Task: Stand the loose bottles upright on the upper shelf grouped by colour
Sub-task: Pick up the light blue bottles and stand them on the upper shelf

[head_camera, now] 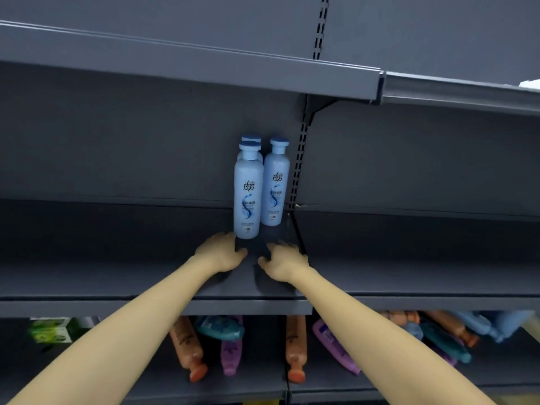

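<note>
Shelving, grey metal, two levels in view. Upper shelf (117,273) carries three blue bottles (247,197), upright, packed together at the right end of the left bay, beside the slotted upright post (301,159). Lower shelf (140,375) holds the loose bottles (187,346), all lying flat and mixed: orange, purple, teal and pale blue, some overlapping. A green box (52,330) sits at its far left. Left hand (220,252) and right hand (285,263) rest apart on the upper shelf just before the blue group, fingers relaxed and holding nothing. Left fingertips are at the base of the front bottle; contact cannot be confirmed. Judged: blue group started, other colours not begun. Risks: bottles are tall and narrow, so a knock from a hand or wrist near the base could topple the front one into the two behind. Drawing one bottle from the overlapped pile may set its round neighbours rolling toward the shelf edge. Pale blue and teal could be missorted in this dim light. Appearance of blue bottles: pale blue cylindrical body, narrow neck, darker blue flat disc cap, dark characters and a blue swirl on the front, labels facing out.
</note>
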Tool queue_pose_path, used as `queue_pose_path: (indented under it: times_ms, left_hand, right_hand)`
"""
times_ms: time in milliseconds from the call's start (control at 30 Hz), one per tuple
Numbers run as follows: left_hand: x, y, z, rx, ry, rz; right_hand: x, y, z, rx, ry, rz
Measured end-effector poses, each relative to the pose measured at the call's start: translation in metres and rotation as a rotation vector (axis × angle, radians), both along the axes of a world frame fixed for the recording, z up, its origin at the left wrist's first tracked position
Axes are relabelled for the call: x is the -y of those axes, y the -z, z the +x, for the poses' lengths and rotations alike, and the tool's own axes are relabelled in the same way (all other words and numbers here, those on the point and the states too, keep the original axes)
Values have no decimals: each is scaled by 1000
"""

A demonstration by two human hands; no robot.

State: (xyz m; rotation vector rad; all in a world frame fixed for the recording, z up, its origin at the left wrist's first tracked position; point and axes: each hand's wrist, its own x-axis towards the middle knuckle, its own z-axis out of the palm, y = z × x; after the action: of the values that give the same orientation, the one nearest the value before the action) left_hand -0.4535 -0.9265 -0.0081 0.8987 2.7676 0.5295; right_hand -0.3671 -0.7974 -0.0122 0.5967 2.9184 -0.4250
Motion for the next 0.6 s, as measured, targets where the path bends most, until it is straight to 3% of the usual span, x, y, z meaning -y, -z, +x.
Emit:
queue_pose_path:
  times_ms: [600]
  left_hand:
    - [-9,23,170,-72,-111,19]
  right_hand:
    - [-18,9,163,8,-62,12]
